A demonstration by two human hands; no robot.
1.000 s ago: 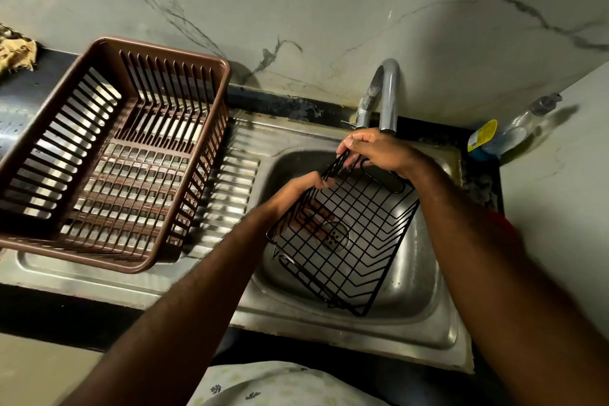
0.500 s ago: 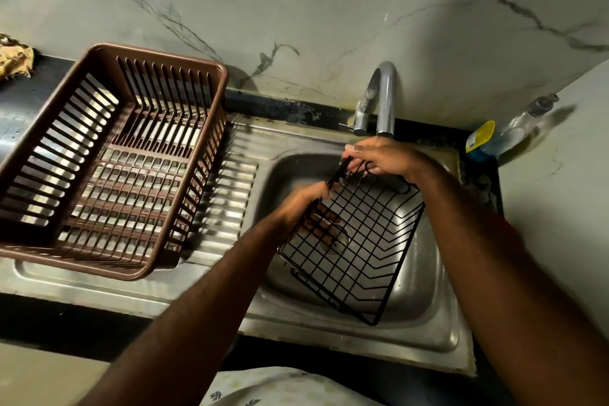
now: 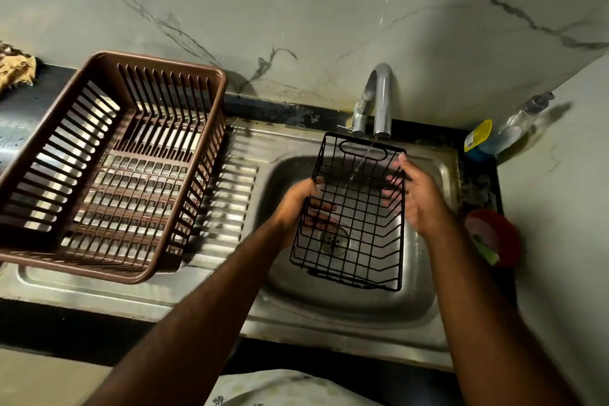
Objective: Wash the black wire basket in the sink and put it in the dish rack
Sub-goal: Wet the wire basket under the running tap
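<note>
**Basket squared up under the running tap**

Since the earlier frames, the black wire basket has been turned from a diagonal tilt to sit roughly square to the sink, and the grip has been shifted: the right hand, formerly at the far rim near the spout, is now placed on the basket's right side, while the left hand is kept on the left side. A thin stream of water is now seen falling from the tap into the basket's far end.

The basket is held above the sink bowl, over the drain, with its open top facing up and its handle end just below the spout. The left rim is gripped by the left hand, whose fingers are curled under and seen through the wires. The right wall is pressed by the right hand, with the thumb laid along the top rim and the fingers visible inside through the mesh; the hand is somewhat blurred, so how tightly it is closed cannot be told for certain.

The brown dish rack is set on the steel drainboard to the left of the bowl, well apart from the basket. A soap bottle is lying at the right corner of the counter, a red container is placed just right of the sink, and a yellowish cloth is seen at the far left edge.
</note>
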